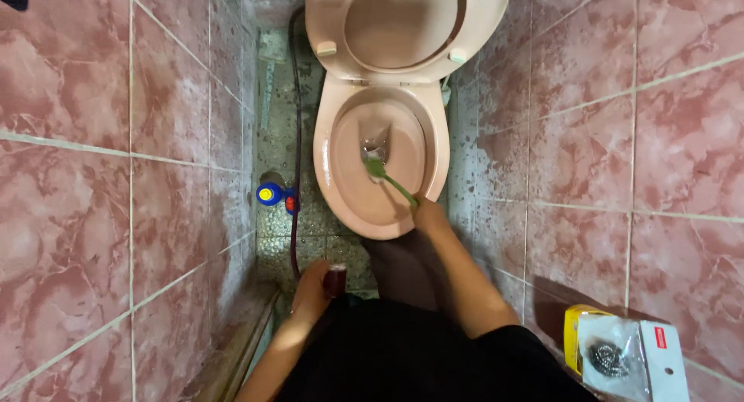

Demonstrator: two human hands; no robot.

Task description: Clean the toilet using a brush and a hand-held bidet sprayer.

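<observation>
A pink toilet bowl (332, 150) stands ahead with its seat and lid (325, 14) raised. My right hand (428, 214) grips the handle of a green toilet brush (377, 169) at the bowl's front rim. The brush head rests low in the bowl near the water. My left hand (314, 287) hangs by my side and holds a small dark bottle (335, 279) above the speckled floor. My dark clothing fills the bottom of the view.
Pink marbled tile walls close in on both sides. A blue bottle with a yellow cap (270, 193) stands on the floor left of the bowl, beside a dark hose (297, 131). A yellow-and-white packet with a dark scrubber (620, 355) sits at lower right.
</observation>
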